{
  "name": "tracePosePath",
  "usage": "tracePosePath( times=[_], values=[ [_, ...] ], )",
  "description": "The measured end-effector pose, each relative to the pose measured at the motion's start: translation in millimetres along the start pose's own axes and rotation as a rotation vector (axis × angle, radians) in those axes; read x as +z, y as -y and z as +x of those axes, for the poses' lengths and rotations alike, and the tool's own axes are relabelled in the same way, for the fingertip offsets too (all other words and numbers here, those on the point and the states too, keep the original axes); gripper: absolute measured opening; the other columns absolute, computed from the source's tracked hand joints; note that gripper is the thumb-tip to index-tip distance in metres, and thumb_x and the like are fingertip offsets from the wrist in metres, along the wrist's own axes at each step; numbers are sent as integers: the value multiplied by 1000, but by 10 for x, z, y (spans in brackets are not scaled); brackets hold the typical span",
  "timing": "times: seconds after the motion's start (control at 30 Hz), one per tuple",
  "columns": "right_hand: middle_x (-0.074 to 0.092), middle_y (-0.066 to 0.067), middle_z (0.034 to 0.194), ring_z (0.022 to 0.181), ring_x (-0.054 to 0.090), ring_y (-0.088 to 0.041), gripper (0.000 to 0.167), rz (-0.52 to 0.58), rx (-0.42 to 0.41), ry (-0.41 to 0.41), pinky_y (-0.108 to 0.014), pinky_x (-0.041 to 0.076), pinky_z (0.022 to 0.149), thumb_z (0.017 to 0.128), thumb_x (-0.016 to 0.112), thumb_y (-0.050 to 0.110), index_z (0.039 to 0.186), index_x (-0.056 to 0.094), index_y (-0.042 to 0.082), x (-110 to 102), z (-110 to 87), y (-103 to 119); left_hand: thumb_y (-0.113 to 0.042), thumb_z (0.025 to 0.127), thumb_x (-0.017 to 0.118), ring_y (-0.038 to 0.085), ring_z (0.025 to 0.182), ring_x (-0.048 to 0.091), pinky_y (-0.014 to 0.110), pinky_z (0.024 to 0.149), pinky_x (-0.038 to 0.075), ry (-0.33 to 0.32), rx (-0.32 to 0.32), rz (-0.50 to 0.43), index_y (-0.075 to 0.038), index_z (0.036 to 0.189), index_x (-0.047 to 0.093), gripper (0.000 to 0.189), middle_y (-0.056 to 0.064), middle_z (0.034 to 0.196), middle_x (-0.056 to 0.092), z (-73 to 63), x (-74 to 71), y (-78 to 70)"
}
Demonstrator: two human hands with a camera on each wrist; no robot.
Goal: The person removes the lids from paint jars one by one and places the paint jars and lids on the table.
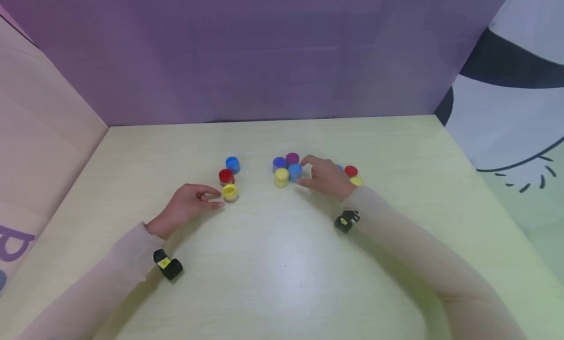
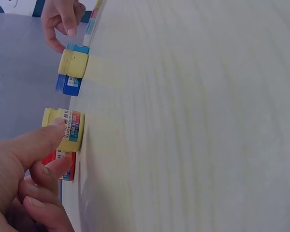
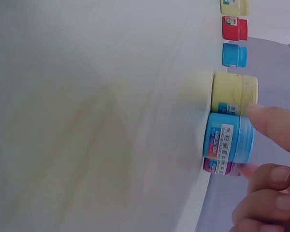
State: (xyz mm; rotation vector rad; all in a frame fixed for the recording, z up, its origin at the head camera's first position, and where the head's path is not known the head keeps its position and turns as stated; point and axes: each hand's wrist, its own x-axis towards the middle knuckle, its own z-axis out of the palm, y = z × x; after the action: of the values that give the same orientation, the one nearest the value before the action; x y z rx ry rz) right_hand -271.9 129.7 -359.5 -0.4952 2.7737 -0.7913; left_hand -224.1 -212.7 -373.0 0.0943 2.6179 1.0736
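Small lidded paint jars with printed labels stand on the table. By the left group, my left hand [image 1: 189, 205] has thumb and forefinger spread beside a yellow jar [image 1: 230, 193]; in the left wrist view the thumb overlaps this jar [image 2: 70, 130], and contact is unclear. A red jar [image 1: 226, 177] and a blue jar [image 1: 232, 165] stand behind it. My right hand [image 1: 326, 176] reaches to the middle group, thumb and forefinger apart around a light blue jar [image 3: 227, 137]. Touching it are a pale yellow jar [image 1: 281, 177], a dark blue jar [image 1: 279, 164] and a purple jar [image 1: 292, 158].
Right of the right hand stand a red jar [image 1: 351, 171], a yellow jar [image 1: 356, 182] and a blue jar [image 3: 234, 55], partly hidden in the head view. A purple wall panel [image 1: 273, 60] borders the table's [image 1: 264, 261] back edge.
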Motion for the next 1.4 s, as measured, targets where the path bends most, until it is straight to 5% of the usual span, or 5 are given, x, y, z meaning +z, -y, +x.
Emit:
tracePosePath(
  times=[0.27,0.57,1.4],
  values=[
    [45,0,62,58,41,-14,56,-19,22,8,-25,33,52,86,68,37,128,49,5,42,90,49,-31,82,74,18,66,43,29,63,36,24,-30,-7,-6,111,68,39,0,64,48,-68,-19,-50],
    [48,-1,62,60,47,-16,59,-63,116,30,-25,37,55,87,67,37,131,46,4,44,139,109,-30,82,74,20,69,45,28,62,38,47,24,-11,-8,107,70,33,2,68,50,-123,43,-124],
    [52,-3,68,62,49,-17,40,23,53,2,-27,40,56,87,66,33,116,55,9,41,5,38,-26,81,75,22,72,47,26,59,40,138,133,-93,-10,105,71,29,5,70,50,-138,338,-384]
  ],
)
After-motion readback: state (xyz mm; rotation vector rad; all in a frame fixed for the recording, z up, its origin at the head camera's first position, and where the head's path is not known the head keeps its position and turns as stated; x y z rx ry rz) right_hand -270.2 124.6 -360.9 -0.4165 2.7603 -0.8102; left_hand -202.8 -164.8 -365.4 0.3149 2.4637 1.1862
